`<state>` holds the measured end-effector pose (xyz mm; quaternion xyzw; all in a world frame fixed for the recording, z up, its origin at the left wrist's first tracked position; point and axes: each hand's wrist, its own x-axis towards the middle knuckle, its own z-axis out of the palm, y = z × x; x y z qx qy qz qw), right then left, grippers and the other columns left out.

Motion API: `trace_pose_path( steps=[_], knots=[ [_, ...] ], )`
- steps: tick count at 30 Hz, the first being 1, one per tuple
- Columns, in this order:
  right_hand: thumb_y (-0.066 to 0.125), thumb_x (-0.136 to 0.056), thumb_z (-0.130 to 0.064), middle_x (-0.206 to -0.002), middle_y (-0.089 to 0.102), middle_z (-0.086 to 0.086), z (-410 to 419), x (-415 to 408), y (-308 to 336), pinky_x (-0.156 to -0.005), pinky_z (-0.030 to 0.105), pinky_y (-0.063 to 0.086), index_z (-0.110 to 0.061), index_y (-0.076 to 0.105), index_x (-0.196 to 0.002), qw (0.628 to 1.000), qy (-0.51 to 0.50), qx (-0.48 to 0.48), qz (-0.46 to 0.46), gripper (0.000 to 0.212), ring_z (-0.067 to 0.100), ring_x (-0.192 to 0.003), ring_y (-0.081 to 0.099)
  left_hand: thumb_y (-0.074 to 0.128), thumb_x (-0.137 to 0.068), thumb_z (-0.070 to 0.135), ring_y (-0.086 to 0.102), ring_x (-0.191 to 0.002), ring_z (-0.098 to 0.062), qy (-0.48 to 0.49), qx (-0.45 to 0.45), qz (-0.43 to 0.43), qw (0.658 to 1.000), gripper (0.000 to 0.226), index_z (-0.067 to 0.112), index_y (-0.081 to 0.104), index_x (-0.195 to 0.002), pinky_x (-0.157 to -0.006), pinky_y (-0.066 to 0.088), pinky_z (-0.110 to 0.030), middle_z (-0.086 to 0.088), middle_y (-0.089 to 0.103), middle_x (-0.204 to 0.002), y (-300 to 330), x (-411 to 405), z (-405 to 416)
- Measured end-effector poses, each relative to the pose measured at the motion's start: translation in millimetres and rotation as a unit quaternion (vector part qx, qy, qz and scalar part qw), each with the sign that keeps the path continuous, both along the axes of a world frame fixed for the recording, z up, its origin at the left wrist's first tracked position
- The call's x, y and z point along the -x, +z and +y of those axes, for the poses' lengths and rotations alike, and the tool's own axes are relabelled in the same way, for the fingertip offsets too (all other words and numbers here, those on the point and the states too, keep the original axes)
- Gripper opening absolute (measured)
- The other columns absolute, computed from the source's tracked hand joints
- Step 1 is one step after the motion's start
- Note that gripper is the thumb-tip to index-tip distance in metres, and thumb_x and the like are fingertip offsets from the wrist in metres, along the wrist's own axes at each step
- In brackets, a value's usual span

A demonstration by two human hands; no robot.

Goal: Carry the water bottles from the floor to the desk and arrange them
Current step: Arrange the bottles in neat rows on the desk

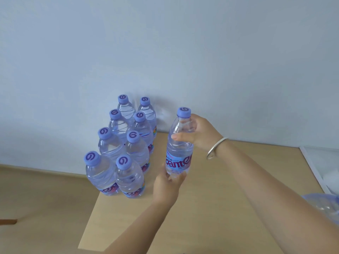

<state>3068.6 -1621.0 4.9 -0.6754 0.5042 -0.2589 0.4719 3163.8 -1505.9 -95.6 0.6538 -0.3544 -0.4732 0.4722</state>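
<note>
Water bottle (178,142), clear with purple cap, gripped upright by right hand (200,134) above, left hand (167,186) beneath.

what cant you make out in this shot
Head view only:
- Base of the held clear plastic water bottle: covered by the left hand.
- Crumpled clear plastic at right: cut off by the frame edge.
- Rear labels of the eight standing bottles: hidden by the front ones.

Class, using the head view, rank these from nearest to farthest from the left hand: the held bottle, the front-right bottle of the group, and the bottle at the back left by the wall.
1. held bottle, gripped at its base by the left hand
2. front-right bottle, just left
3. back-left bottle, at the wall
</note>
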Motion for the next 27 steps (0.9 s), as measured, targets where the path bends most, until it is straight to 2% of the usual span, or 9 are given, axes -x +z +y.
trace_pose_path(
  steps=[2,4,8,13,15,17,21,25,27],
  knots=[
    [0.082,-0.067,-0.025,-0.109,0.064,0.013,-11.8,-8.7,-13.4,-0.093,0.043,0.049,-0.009,0.057,-0.107,1.0,-0.025,0.0,0.003,0.05,0.026,-0.101,0.062,0.067,-0.081,0.015,0.059,-0.104,-0.019,-0.002,-0.031,-0.029,0.999,0.047,0.018,0.05,-0.125,-0.091,0.048,-0.034,-0.004,0.062,-0.115,-11.0,-1.4,-11.5],
    [0.082,-0.067,-0.025,-0.108,0.064,0.008,-24.1,-15.5,-24.8,-0.09,0.037,0.05,-0.013,0.056,-0.107,0.999,-0.044,0.002,0.007,0.049,0.022,-0.099,0.062,0.064,-0.083,0.016,0.05,-0.108,-0.012,-0.015,-0.06,-0.045,0.997,0.06,0.022,0.04,-0.138,-0.091,0.043,-0.027,-0.002,0.05,-0.127,-20.7,-2.5,-23.8],
    [0.082,-0.064,-0.029,-0.1,0.063,-0.003,-49.0,-26.8,-41.4,-0.085,0.03,0.049,-0.021,0.056,-0.104,0.998,-0.06,0.022,0.028,0.048,0.015,-0.094,0.061,0.061,-0.086,0.014,0.044,-0.101,-0.012,0.001,-0.105,-0.001,0.994,0.067,0.027,0.03,-0.144,-0.083,0.038,-0.024,0.002,0.041,-0.116,-33.3,-2.1,-51.3],
    [0.083,-0.061,-0.032,-0.094,0.062,-0.005,-73.2,-45.8,-60.0,-0.079,0.029,0.048,-0.021,0.055,-0.104,0.994,-0.081,0.051,0.047,0.052,0.016,-0.089,0.061,0.053,-0.085,0.002,0.053,-0.092,-0.019,0.033,-0.117,0.031,0.992,0.055,0.016,0.042,-0.136,-0.076,0.042,-0.025,-0.005,0.056,-0.108,-46.4,-5.4,-91.6],
    [0.082,-0.06,-0.032,-0.09,0.061,-0.006,-79.2,-53.0,-67.8,-0.076,0.029,0.048,-0.021,0.054,-0.103,0.992,-0.099,0.059,0.049,0.053,0.017,-0.086,0.061,0.047,-0.085,-0.005,0.049,-0.085,-0.019,0.058,-0.122,0.051,0.99,0.051,0.007,0.044,-0.135,-0.07,0.037,-0.021,-0.002,0.054,-0.092,-50.3,-7.5,-106.1],
    [0.083,-0.06,-0.031,-0.094,0.061,-0.004,-84.3,-59.4,-75.3,-0.079,0.032,0.049,-0.019,0.052,-0.106,0.991,-0.11,0.06,0.053,0.057,0.02,-0.088,0.062,0.043,-0.087,-0.008,0.046,-0.084,-0.019,0.079,-0.131,0.053,0.987,0.048,0.002,0.045,-0.133,-0.066,0.034,-0.017,-0.005,0.052,-0.09,-54.7,-9.7,-118.5],
    [0.083,-0.061,-0.032,-0.098,0.058,-0.004,-93.4,-66.6,-80.2,-0.08,0.033,0.048,-0.018,0.047,-0.107,0.99,-0.115,0.056,0.057,0.06,0.02,-0.091,0.06,0.039,-0.086,-0.01,0.043,-0.075,-0.018,0.084,-0.13,0.041,0.987,0.046,0.001,0.046,-0.13,-0.068,0.034,-0.021,-0.002,0.047,-0.073,-61.3,-10.9,-132.1],
    [0.083,-0.061,-0.03,-0.099,0.051,-0.005,-95.9,-68.6,-82.8,-0.077,0.024,0.042,-0.02,0.046,-0.102,0.99,-0.108,0.07,0.05,0.056,0.014,-0.089,0.054,0.04,-0.087,-0.007,0.052,-0.077,-0.022,0.1,-0.131,0.044,0.985,0.049,0.003,0.043,-0.134,-0.062,0.036,-0.022,-0.024,0.061,-0.108,-64.3,-12.3,-139.0],
    [0.084,-0.062,-0.027,-0.103,0.041,-0.004,-97.1,-70.2,-84.3,-0.081,0.02,0.038,-0.014,0.049,-0.107,0.988,-0.11,0.096,0.05,0.058,0.013,-0.094,0.049,0.04,-0.085,-0.008,0.052,-0.073,-0.021,0.107,-0.123,0.048,0.986,0.047,0.0,0.044,-0.131,-0.058,0.038,-0.017,-0.02,0.062,-0.098,-65.6,-11.4,-140.2]
  ],
)
